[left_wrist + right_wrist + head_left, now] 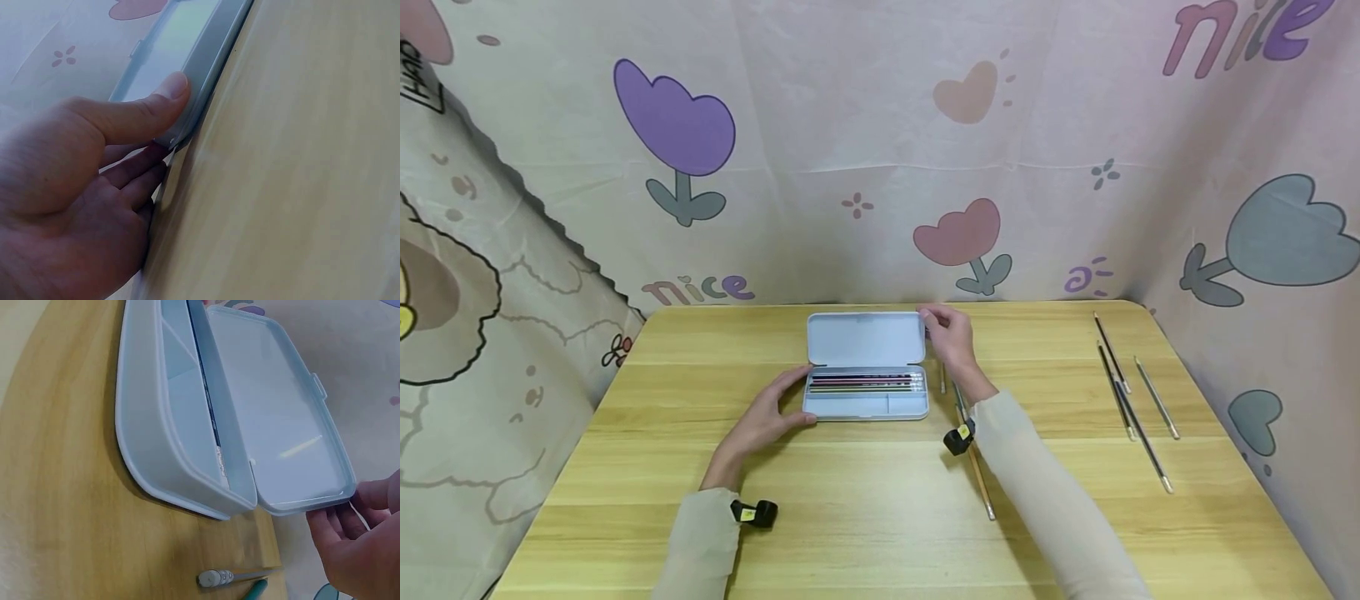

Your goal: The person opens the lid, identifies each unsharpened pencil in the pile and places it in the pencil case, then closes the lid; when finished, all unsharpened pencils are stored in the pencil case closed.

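A light blue pencil case (867, 406) lies open on the table, its lid (867, 337) tipped back. Several pencils (865, 382) lie side by side in its rear compartment; the front compartment (187, 403) has a divider. My left hand (765, 417) holds the case by its left end, the thumb (156, 109) on the front corner and other fingers along the side. With thumb and fingers, my right hand (951, 337) pinches the lid's right edge. Below that wrist lie a few loose pencils, one of them orange (981, 483), partly hidden by the hand and sleeve.
Several dark pencils (1142, 433) lie loose at the table's right side, some crossing, with a grey-green pencil (1157, 398) beside them. A printed cloth (820, 150) hangs behind the wooden table (865, 517) and along its sides.
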`<action>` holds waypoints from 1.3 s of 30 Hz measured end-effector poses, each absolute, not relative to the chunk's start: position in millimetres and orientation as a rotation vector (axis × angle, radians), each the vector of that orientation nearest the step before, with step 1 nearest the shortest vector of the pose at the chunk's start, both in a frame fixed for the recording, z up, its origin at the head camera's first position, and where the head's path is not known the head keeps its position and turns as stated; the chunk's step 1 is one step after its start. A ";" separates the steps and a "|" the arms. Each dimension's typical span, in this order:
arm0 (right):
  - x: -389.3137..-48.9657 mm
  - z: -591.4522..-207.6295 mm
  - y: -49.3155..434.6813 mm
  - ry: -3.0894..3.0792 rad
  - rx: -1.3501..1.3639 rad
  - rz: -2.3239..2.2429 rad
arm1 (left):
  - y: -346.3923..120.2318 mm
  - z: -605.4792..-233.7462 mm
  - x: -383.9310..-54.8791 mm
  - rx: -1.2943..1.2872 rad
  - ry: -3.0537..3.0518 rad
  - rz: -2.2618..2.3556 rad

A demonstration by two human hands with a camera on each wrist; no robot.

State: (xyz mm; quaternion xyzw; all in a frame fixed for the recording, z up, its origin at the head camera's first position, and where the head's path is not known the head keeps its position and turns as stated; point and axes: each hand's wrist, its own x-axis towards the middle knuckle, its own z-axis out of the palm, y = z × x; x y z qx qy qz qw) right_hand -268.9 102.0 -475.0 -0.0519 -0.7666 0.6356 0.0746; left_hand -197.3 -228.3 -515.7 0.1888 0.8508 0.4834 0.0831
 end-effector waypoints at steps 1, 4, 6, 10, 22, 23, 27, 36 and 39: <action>-268.1 -474.6 101.8 -2.287 -0.159 1.922 | -228.4 -515.8 -197.5 0.563 2.539 1.444; -265.2 -472.2 101.1 -2.258 -0.172 1.960 | -229.1 -515.7 -198.0 0.559 2.540 1.448; -263.7 -470.7 100.6 -2.240 -0.173 1.988 | -229.4 -515.6 -198.4 0.553 2.542 1.451; -259.4 -467.2 100.2 -2.225 -0.161 2.010 | -229.4 -515.5 -198.5 0.543 2.538 1.461; -239.4 -468.6 106.3 -2.096 -0.074 2.184 | -224.6 -513.5 -196.7 0.499 2.480 1.534; -237.6 -469.0 107.2 -2.094 -0.058 2.195 | -224.6 -514.0 -196.8 0.505 2.466 1.553; -228.4 -468.6 110.6 -2.107 -0.024 2.232 | -225.2 -515.4 -197.5 0.518 2.415 1.631; -206.2 -468.7 115.0 -2.218 0.010 2.216 | -226.2 -513.7 -197.0 0.493 2.468 1.550; -200.2 -469.9 115.1 -2.260 0.025 2.194 | -226.7 -514.3 -196.5 0.482 2.482 1.524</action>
